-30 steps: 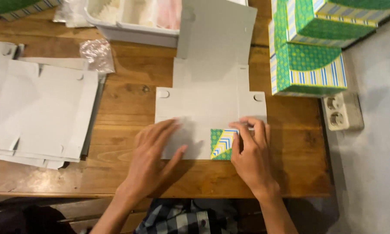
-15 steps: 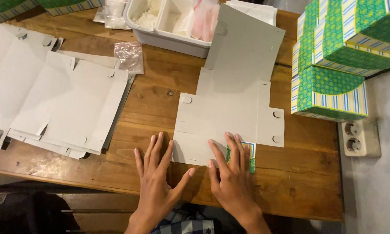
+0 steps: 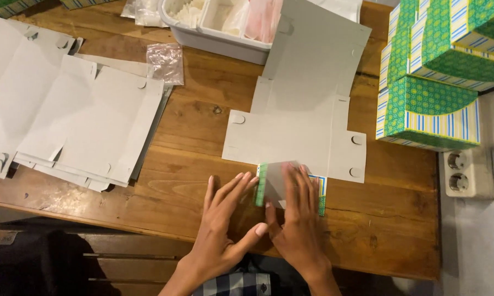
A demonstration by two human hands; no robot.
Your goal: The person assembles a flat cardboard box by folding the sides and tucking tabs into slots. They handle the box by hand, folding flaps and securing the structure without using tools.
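A flat grey cardboard box blank [image 3: 302, 115] lies printed side down on the wooden table [image 3: 192, 137]. Its near flap [image 3: 274, 181] is folded back over, showing a green patterned edge on the left and a striped blue and yellow edge on the right. My right hand [image 3: 296, 219] presses flat on that folded flap with fingers spread. My left hand [image 3: 225, 219] lies flat on the table just left of it, fingertips touching the flap's green edge. Neither hand grips anything.
A stack of flat grey box blanks [image 3: 60, 109] lies at the left. A grey plastic tub [image 3: 225, 38] with white and pink contents stands at the back. Folded green patterned boxes [image 3: 433, 71] are piled at the right, beside a wall socket [image 3: 466, 170]. A small clear bag [image 3: 166, 63] lies near the tub.
The near flap has been folded further over, so its green edge now shows on the left. Both hands have shifted slightly and press it down.
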